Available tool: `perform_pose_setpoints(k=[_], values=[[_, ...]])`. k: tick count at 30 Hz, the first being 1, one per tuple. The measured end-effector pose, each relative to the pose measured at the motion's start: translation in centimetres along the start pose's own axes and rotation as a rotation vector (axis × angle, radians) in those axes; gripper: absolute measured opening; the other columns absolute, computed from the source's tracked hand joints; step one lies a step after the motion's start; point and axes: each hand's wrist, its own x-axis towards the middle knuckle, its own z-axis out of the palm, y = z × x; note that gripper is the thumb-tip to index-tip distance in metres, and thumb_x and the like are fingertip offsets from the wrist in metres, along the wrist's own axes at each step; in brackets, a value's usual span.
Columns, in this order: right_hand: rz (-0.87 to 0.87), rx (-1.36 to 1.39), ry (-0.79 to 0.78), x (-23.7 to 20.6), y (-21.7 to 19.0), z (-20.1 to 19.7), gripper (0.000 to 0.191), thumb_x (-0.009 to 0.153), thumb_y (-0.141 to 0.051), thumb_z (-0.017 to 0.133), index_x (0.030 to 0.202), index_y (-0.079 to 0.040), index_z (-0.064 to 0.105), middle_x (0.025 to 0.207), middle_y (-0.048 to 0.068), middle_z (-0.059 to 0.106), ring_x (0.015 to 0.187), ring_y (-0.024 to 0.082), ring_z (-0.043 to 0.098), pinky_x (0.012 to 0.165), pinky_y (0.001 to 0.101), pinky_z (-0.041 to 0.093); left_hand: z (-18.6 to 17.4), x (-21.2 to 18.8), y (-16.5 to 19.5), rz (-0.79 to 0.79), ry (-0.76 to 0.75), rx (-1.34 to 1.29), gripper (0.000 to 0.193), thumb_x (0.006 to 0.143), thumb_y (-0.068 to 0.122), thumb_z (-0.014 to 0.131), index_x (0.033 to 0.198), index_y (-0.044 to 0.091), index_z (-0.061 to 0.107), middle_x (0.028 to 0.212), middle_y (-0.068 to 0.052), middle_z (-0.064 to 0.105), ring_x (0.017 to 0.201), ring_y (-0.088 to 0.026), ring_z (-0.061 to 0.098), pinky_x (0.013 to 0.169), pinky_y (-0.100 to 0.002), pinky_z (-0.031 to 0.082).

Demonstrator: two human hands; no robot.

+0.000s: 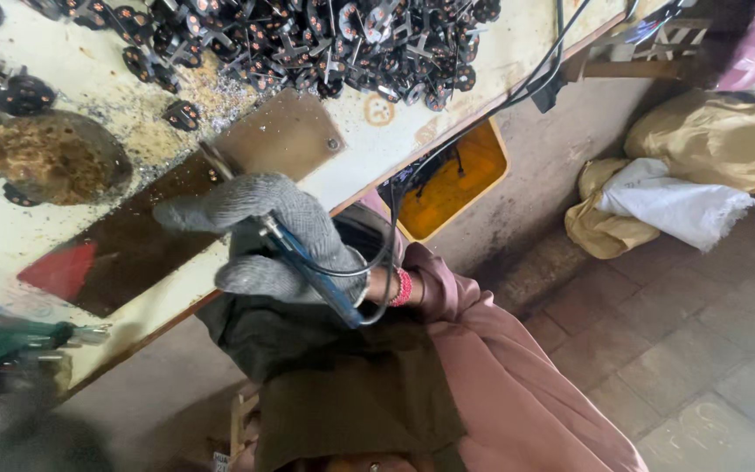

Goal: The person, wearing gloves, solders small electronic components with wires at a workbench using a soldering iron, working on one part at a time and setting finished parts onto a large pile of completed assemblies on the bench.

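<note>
Your gloved right hand (268,236) is clenched around the blue-handled soldering iron (308,267), its tip poking out past your fingers.

Beyond the hand (264,236), a heap of small black round parts (325,39) covers the far tabletop (10,236), with a dish of brown shavings (58,157) off to one side. An orange bin (452,179) sits under the tabletop's edge, and tan and white sacks (675,175) lie on the stone floor (701,350) farther off.

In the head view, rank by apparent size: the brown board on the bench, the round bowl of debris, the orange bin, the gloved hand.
1. brown board
2. gloved hand, though it sits nearer the camera
3. and 4. round bowl and orange bin look alike; the bin is partly hidden.
</note>
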Motion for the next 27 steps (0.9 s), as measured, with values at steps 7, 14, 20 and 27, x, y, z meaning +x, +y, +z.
perform_pose_setpoints(k=[7,14,20,27], values=[[0.001,0.033,0.004,-0.5,1.1,1.4,0.006,0.107,-0.01,0.063,0.112,-0.011,0.061,0.093,0.001,0.068,0.083,0.02,0.068,0.074,0.0316,0.057,-2.4,5.1,4.2,0.306,0.05,-0.493,0.049,0.085,0.016,0.058,0.129,-0.005,0.057,0.099,-0.017,0.07,0.083,-0.025,0.069,0.07,-0.036,0.052],[-0.07,-0.298,-0.256,2.1,-2.0,-0.2,0.012,0.099,-0.01,0.056,0.097,-0.006,0.068,0.091,0.009,0.07,0.081,0.02,0.069,0.069,0.0334,0.054,-1.3,7.8,5.1,0.011,0.371,-0.763,0.013,0.096,0.014,0.067,0.097,0.002,0.071,0.075,-0.008,0.071,0.066,-0.016,0.066,0.062,-0.032,0.052],[-0.082,-0.695,-0.256,3.0,0.0,-0.1,0.017,0.099,-0.002,0.066,0.115,-0.001,0.064,0.109,0.013,0.069,0.097,0.019,0.069,0.083,0.0325,0.055,-1.9,8.0,5.0,0.126,0.467,-0.846,0.014,0.099,0.013,0.064,0.108,0.002,0.068,0.082,-0.007,0.071,0.071,-0.016,0.067,0.067,-0.03,0.053],[0.16,-0.588,-0.051,1.4,-0.1,1.9,0.039,0.092,-0.001,0.08,0.122,-0.009,0.057,0.116,0.008,0.066,0.097,0.014,0.069,0.086,0.0299,0.056,-0.5,7.6,5.0,0.378,0.686,-0.577,0.023,0.095,0.013,0.071,0.117,0.006,0.07,0.113,-0.013,0.071,0.099,-0.03,0.074,0.082,-0.035,0.058]])
